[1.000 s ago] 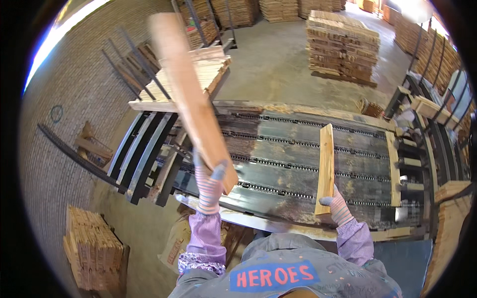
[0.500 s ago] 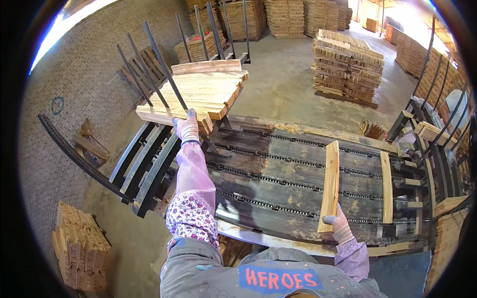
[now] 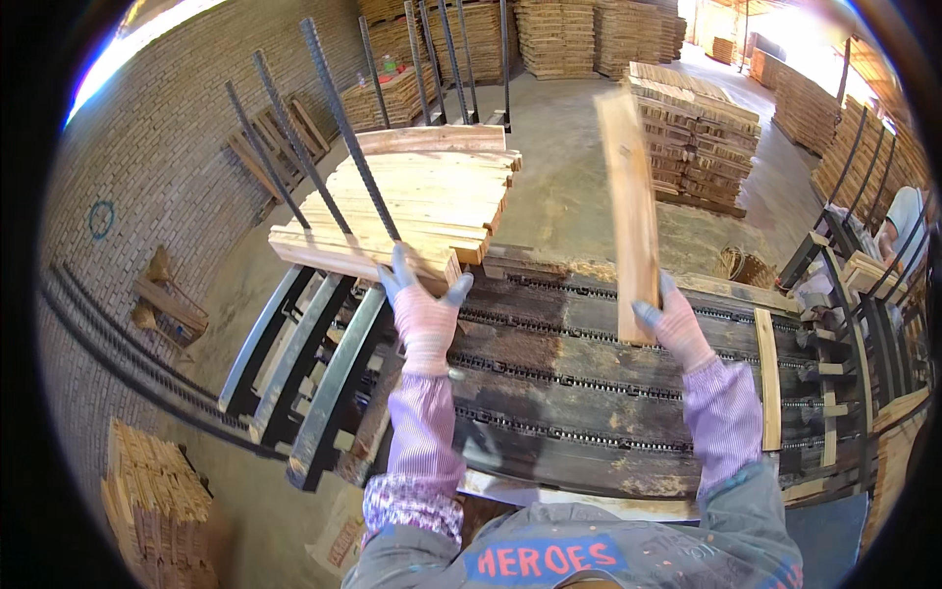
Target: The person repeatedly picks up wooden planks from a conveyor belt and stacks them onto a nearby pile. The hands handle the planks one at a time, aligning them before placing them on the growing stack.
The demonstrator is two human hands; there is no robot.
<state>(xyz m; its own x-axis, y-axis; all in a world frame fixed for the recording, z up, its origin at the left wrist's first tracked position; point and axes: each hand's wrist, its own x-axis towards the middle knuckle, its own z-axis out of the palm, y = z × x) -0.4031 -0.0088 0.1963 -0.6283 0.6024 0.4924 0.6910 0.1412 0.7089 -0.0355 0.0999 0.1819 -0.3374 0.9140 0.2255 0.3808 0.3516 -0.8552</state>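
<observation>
My right hand (image 3: 679, 319), in a glove with grey fingertips, grips the near end of a wooden board (image 3: 630, 211). The board is lifted above the conveyor and points away from me. My left hand (image 3: 425, 314), gloved the same way, is at the near right corner of a stack of pale boards (image 3: 412, 201). Its fingers and thumb are spread against the end of the edge-standing front board (image 3: 363, 257); nothing is held in it. The stack rests on dark metal arms between upright rods.
Under my hands runs a chain conveyor (image 3: 589, 390) with a single board (image 3: 767, 378) lying at its right. Dark curved metal arms (image 3: 339, 378) stick out at the left. Piled lumber (image 3: 692, 137) stands beyond on the floor. Another person's arm (image 3: 888, 236) shows at the far right.
My right hand has lifted the board off the conveyor and swung it forward and up. My left hand has shifted slightly right and nearer along the stack, its fingers now spread.
</observation>
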